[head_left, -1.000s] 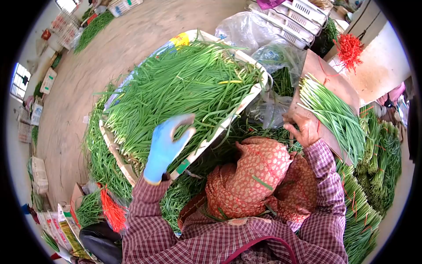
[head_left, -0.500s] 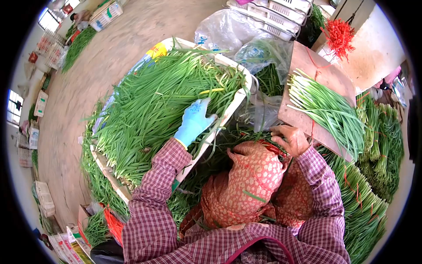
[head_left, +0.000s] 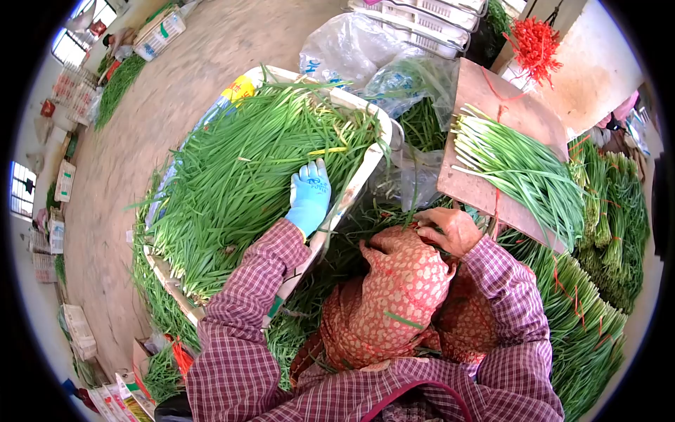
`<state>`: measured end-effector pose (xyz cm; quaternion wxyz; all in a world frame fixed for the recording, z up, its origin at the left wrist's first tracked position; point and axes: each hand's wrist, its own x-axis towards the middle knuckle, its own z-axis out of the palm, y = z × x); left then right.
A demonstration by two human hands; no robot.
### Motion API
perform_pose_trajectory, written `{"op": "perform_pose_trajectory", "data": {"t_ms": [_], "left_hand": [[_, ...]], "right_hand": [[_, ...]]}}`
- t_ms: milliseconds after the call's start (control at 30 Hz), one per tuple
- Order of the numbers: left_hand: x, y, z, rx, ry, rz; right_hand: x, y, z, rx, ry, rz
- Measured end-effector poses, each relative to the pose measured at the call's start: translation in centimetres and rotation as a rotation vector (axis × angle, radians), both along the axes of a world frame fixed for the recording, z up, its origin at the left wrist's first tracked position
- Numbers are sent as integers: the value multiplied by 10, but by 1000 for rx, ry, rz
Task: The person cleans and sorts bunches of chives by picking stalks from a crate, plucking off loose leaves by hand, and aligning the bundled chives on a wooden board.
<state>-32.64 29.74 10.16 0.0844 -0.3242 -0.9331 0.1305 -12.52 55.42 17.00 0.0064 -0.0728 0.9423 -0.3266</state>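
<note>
In the head view, the left hand point(head_left: 309, 195), covered by a blue glove, is laid back upward on a heap of loose green stalks point(head_left: 239, 169), with its fingers stretched out flat and wide. The heap is held in a white-rimmed container point(head_left: 386, 126), and a yellow leaf point(head_left: 328, 150) is seen just beyond the fingertips. The bare right hand point(head_left: 452, 228) is curled near the lower edge of a board point(head_left: 472, 88); whether anything is pinched in it cannot be told. A bundle of stalks point(head_left: 517, 169) (pale ends toward the upper left) is laid across the board. Below the hands, the lap is covered by a red patterned cloth point(head_left: 394, 288), and tied bunches point(head_left: 612, 232) are piled at the right.
</note>
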Motion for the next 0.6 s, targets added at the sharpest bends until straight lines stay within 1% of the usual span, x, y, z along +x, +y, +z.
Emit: {"op": "perform_pose_trajectory", "data": {"t_ms": [33,67,167,233,300,333,367,467,500,567,600], "left_hand": [[-3,4,-9,-8,55,55],[-6,5,-18,33,120,55],[-12,14,-15,13,73,103],[-15,18,-19,32,95,99],[-15,20,-17,107,48,142],[-13,20,-13,162,-13,158],[-13,18,-11,163,-6,151],[-17,11,4,283,-259,206],[-13,7,17,408,-311,199],[-23,-7,18,558,-405,175],[-24,-11,27,669,-471,195]], "right_hand": [[0,0,-1,0,-1,3],[-1,-1,-1,1,-12,0],[-3,-5,0,13,-18,13],[-4,-6,0,5,-23,6],[-4,-6,-1,-36,-10,7],[-4,-4,-3,-25,7,4],[-4,-4,-1,-24,15,-2],[-5,-2,6,-55,52,-28],[-7,-2,10,-66,75,-34],[-15,-1,22,-78,105,-45],[-19,-3,34,-121,120,-66]]}}
